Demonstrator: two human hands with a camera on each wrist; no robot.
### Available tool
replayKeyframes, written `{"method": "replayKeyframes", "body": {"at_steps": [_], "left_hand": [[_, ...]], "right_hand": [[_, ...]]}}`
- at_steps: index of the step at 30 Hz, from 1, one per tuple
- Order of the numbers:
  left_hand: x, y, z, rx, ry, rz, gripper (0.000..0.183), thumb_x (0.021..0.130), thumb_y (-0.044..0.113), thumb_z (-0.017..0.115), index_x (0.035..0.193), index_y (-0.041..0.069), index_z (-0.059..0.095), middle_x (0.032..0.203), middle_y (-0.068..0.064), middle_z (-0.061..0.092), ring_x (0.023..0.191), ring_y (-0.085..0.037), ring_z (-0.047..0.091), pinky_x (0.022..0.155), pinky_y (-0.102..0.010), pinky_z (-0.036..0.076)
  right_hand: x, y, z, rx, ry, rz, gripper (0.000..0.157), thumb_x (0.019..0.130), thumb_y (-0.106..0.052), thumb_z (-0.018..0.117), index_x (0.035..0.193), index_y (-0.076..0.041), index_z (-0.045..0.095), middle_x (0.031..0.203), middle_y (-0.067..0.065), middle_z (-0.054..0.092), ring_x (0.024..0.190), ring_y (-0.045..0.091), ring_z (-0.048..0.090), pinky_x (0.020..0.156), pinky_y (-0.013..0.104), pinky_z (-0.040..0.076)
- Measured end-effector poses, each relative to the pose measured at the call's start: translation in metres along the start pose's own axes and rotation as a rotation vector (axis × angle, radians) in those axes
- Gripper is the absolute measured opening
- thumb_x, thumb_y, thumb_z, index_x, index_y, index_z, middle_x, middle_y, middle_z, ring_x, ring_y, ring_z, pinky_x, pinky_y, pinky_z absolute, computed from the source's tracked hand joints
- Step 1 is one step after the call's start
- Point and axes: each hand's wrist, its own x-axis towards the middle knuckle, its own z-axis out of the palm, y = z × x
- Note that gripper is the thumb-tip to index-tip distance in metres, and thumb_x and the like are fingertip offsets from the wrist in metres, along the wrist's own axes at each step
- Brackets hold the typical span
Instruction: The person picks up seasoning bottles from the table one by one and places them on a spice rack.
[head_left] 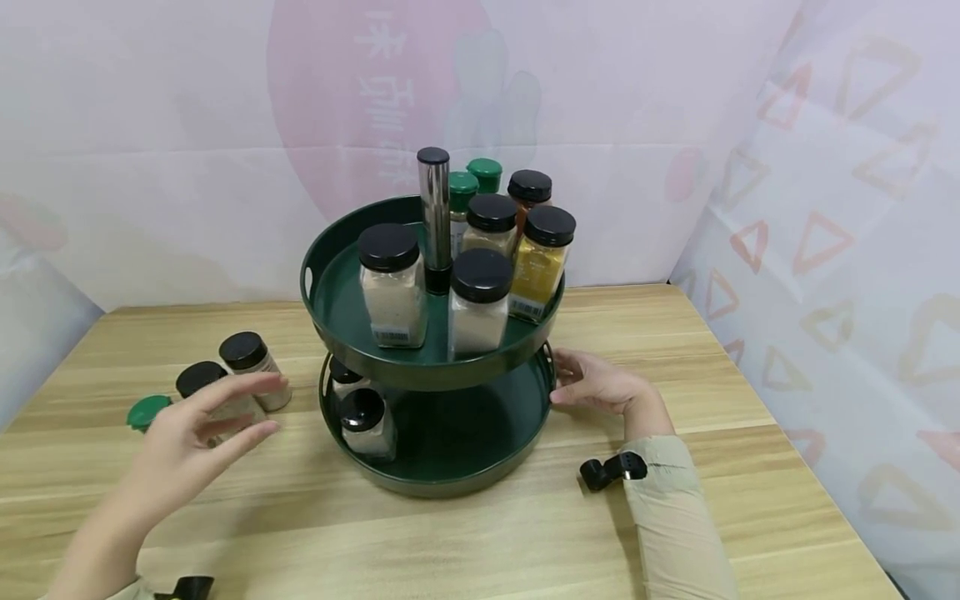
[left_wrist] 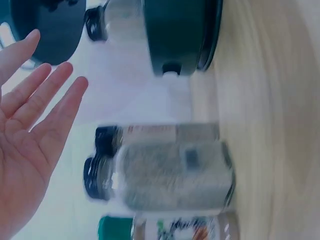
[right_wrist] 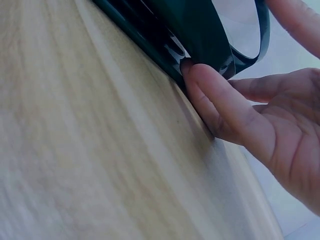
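A dark green two-tier spice rack (head_left: 435, 487) stands on the table with a chrome post. With bent fingers, my right hand (head_left: 596, 385) holds the lower tier's right rim; in the right wrist view its fingertips (right_wrist: 200, 75) touch the tray edge. My left hand (head_left: 206, 446) is raised left of the rack, thumb and fingers apart, nothing between them. Below and behind it stand a black-lidded jar (head_left: 255, 358), another black-lidded jar (left_wrist: 170, 175) and a green-capped bottle (left_wrist: 117, 227). A square jar (head_left: 369, 429) sits at the lower tier's left, another partly hidden behind it.
The upper tier holds several black-lidded jars, including a pale one (head_left: 393, 296) and a yellow one (head_left: 536, 271), with green-capped bottles (head_left: 485, 171) behind. A printed cloth backdrop (head_left: 615, 100) hangs behind the wooden table (head_left: 420, 550).
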Motion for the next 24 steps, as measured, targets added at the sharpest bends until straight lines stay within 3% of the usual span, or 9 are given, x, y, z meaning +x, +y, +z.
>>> {"method": "replayKeyframes", "body": {"at_steps": [2, 6, 12, 16, 24], "left_hand": [[-0.002, 0.0, -0.01, 0.02, 0.044, 0.008, 0.057, 0.078, -0.018, 0.072, 0.13, 0.001, 0.06, 0.126, 0.015, 0.064, 0.115, 0.008, 0.059, 0.086, -0.007, 0.053], [-0.006, -0.003, -0.033, 0.049, 0.151, -0.062, 0.055, 0.079, -0.02, 0.07, 0.13, -0.001, 0.061, 0.127, 0.015, 0.065, 0.114, 0.009, 0.06, 0.085, -0.004, 0.051], [-0.016, -0.025, -0.056, 0.045, 0.283, -0.092, 0.05, 0.08, -0.023, 0.065, 0.128, -0.009, 0.059, 0.129, 0.013, 0.065, 0.115, 0.008, 0.06, 0.086, -0.001, 0.048], [-0.024, -0.046, -0.064, 0.059, 0.325, -0.095, 0.051, 0.082, -0.023, 0.063, 0.13, -0.01, 0.057, 0.13, 0.015, 0.063, 0.125, 0.004, 0.054, 0.089, 0.001, 0.044], [-0.043, -0.071, -0.066, 0.065, 0.353, -0.172, 0.053, 0.082, -0.021, 0.065, 0.132, -0.006, 0.058, 0.129, 0.022, 0.059, 0.121, 0.009, 0.051, 0.088, 0.004, 0.041]], "right_hand": [[0.0, -0.001, 0.001, 0.008, 0.009, 0.014, 0.093, 0.087, -0.004, 0.073, 0.155, 0.006, 0.011, 0.158, 0.03, 0.021, 0.13, 0.026, 0.043, 0.099, 0.023, 0.052], [0.0, -0.001, 0.001, 0.016, 0.023, 0.027, 0.091, 0.088, 0.0, 0.071, 0.156, 0.006, 0.01, 0.159, 0.029, 0.019, 0.134, 0.029, 0.039, 0.099, 0.022, 0.051], [0.0, -0.002, 0.002, 0.012, 0.026, 0.021, 0.092, 0.086, -0.002, 0.074, 0.155, 0.006, 0.013, 0.158, 0.03, 0.023, 0.132, 0.027, 0.042, 0.1, 0.024, 0.051], [-0.001, -0.003, 0.003, 0.012, 0.025, 0.018, 0.091, 0.086, -0.001, 0.074, 0.154, 0.006, 0.015, 0.156, 0.03, 0.027, 0.128, 0.023, 0.046, 0.099, 0.024, 0.052], [-0.001, -0.002, 0.001, 0.0, 0.014, 0.014, 0.091, 0.087, -0.003, 0.073, 0.154, 0.008, 0.012, 0.157, 0.031, 0.024, 0.13, 0.026, 0.044, 0.1, 0.024, 0.051]]}}
